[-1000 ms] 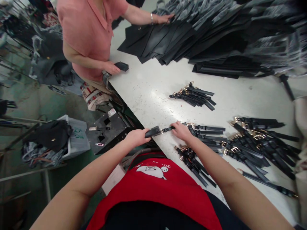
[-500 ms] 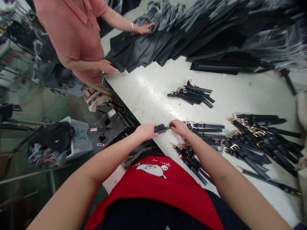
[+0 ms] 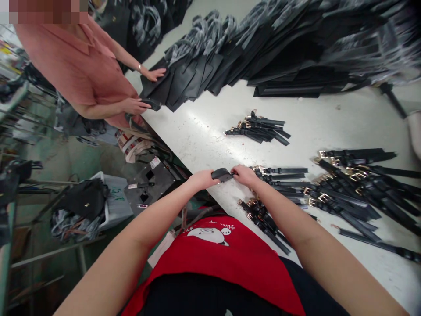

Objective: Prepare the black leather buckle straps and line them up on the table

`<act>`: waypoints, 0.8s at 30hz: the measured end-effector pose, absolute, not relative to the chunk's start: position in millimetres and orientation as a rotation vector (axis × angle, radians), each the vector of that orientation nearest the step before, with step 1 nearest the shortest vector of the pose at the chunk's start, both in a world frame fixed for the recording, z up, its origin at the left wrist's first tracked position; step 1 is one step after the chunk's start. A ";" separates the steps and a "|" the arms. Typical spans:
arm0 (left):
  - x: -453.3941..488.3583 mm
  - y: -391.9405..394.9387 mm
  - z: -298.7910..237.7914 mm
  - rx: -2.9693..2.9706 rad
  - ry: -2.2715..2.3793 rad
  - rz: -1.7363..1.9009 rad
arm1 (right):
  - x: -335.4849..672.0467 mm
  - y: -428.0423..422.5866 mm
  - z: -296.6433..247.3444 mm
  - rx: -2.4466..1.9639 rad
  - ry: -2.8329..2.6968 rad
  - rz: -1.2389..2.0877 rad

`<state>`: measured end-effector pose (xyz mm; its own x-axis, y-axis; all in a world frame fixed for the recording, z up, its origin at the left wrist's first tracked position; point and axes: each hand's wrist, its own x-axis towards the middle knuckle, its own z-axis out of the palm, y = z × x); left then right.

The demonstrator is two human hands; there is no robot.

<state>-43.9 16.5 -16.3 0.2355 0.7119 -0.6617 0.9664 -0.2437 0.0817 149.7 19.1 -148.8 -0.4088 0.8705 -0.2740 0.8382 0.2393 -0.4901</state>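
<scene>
Between my hands, over the table's near edge, is a black leather strap (image 3: 222, 174), bent into a shallow arch. My left hand (image 3: 204, 179) is closed on its left end, and my right hand (image 3: 244, 175) pinches the right end. Just right of my right hand lie black straps with gold buckles (image 3: 279, 170). More buckled straps (image 3: 265, 224) sit below my right wrist. A small pile of the same straps (image 3: 259, 127) rests farther up the table.
A large heap of black bag pieces (image 3: 237, 61) covers the far side of the pale table (image 3: 197, 131). More buckled straps (image 3: 358, 188) lie at the right. A co-worker (image 3: 88, 74) stands at the left corner. A plastic crate (image 3: 115, 202) with black pieces is on the left.
The strap between my hands has gone from nearly straight to arched. The co-worker's upper hand has moved left along the heap, and a black piece now shows at the lower hand.
</scene>
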 end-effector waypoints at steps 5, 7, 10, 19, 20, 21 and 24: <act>-46.4 16.1 -10.1 2.037 1.504 -0.749 | 149.8 19.5 -149.6 -1.659 -2.431 0.902; -46.3 14.1 -8.0 2.084 1.480 -0.765 | 150.0 19.9 -151.1 -1.657 -2.423 0.897; -35.0 16.9 -8.1 2.112 1.447 -0.781 | 150.6 20.7 -153.4 -1.658 -2.421 0.889; -15.5 30.2 -2.4 2.094 1.416 -0.875 | 150.5 21.3 -150.8 -1.671 -2.420 0.913; -16.3 30.4 -3.5 2.093 1.409 -0.864 | 150.2 21.3 -149.6 -1.684 -2.418 0.918; -17.7 30.7 -4.6 2.089 1.405 -0.858 | 149.9 21.3 -148.5 -1.692 -2.415 0.924; -23.7 31.4 -6.7 2.072 1.422 -0.887 | 149.6 21.4 -145.9 -1.680 -2.409 0.953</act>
